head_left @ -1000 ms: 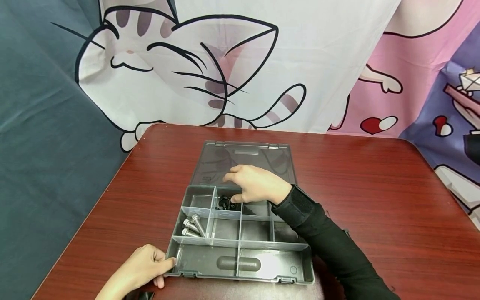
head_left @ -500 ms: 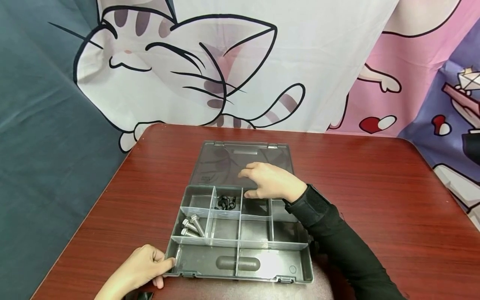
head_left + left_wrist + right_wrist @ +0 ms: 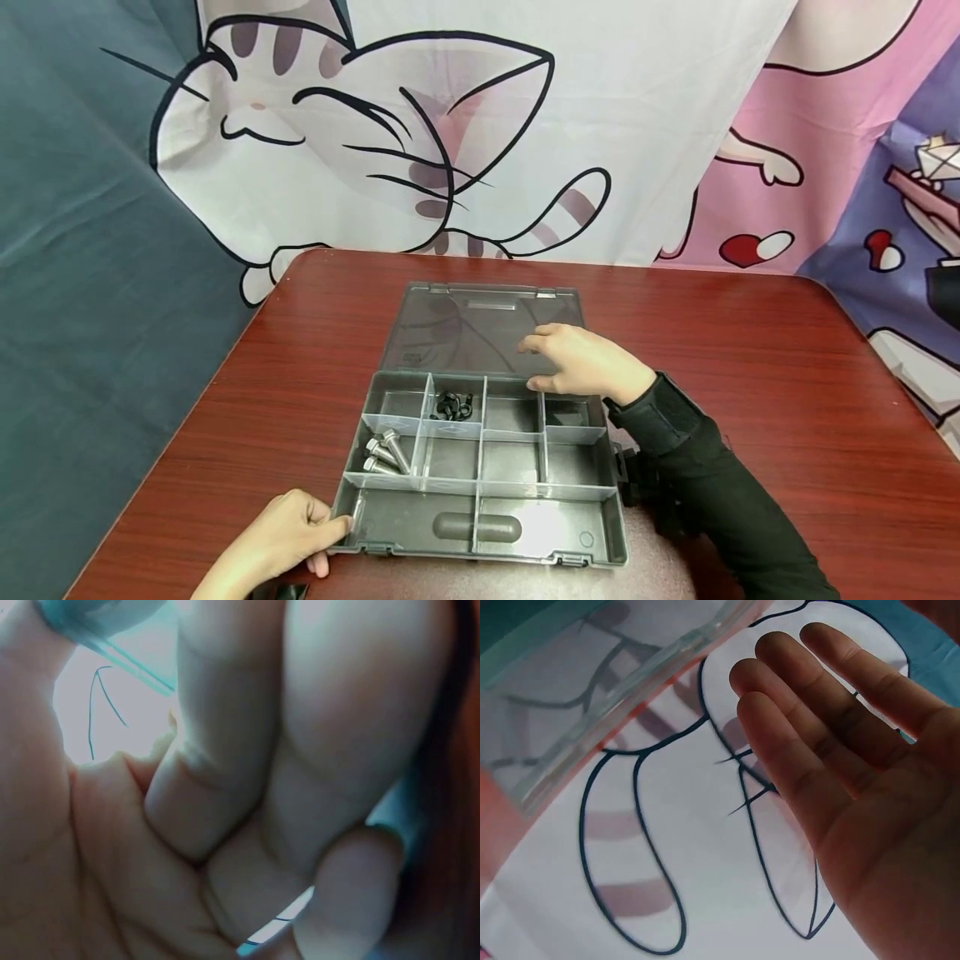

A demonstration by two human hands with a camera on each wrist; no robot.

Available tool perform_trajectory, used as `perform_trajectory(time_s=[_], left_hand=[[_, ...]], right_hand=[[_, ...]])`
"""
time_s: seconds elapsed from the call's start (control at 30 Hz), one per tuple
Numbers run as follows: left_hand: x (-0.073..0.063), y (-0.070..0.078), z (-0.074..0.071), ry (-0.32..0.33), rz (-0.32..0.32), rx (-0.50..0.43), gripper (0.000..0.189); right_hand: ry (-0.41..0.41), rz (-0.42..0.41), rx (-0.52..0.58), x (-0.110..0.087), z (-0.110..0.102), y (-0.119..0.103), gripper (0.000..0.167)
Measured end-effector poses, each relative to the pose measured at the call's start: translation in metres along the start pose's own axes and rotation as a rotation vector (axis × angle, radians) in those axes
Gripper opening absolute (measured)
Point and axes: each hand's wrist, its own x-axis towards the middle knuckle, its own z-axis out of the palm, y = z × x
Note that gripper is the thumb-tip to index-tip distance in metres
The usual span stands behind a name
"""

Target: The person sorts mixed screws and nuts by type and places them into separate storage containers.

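A grey see-through compartment box (image 3: pixel 405 515) lies on the table with its lid (image 3: pixel 480 333) folded back flat. My left hand (image 3: pixel 281 533) pinches the box's front left corner; curled fingers (image 3: pixel 225 727) fill the left wrist view. Over the back right compartments hovers my right hand (image 3: pixel 585 360). In the right wrist view its fingers (image 3: pixel 795 750) are extended and hold nothing. Several silver bolts (image 3: pixel 387 452) lie in the left middle-row compartment. A small heap of black parts (image 3: pixel 452 407), some of them ring-shaped or hooked, sits in a back-row compartment.
The box rests on a reddish-brown wooden table (image 3: pixel 750 375). A cloth with a cartoon cat (image 3: pixel 510 125) hangs behind it. Part of a dark object (image 3: pixel 288 591) shows at the bottom edge, below my left hand.
My right hand has moved to the right, from above the black parts to the back right compartments, uncovering the heap. My left hand stays on the box corner.
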Motion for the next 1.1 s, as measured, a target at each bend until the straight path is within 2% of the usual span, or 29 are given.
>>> perform_trajectory(time_s=[0.23, 0.63, 0.9, 1.1], left_hand=[[0.001, 0.002, 0.001, 0.013, 0.010, 0.026, 0.044], [0.000, 0.001, 0.002, 0.012, 0.019, 0.014, 0.042], [0.000, 0.002, 0.001, 0.010, 0.013, 0.012, 0.041], [0.001, 0.002, 0.002, 0.011, 0.003, 0.019, 0.041]], right_hand=[[0.019, 0.044, 0.005, -0.019, -0.003, 0.017, 0.042], [0.065, 0.084, 0.016, -0.042, 0.003, 0.037, 0.042], [0.045, 0.159, 0.063, -0.063, 0.007, 0.047, 0.039], [0.030, 0.168, 0.071, -0.075, 0.010, 0.051, 0.033]])
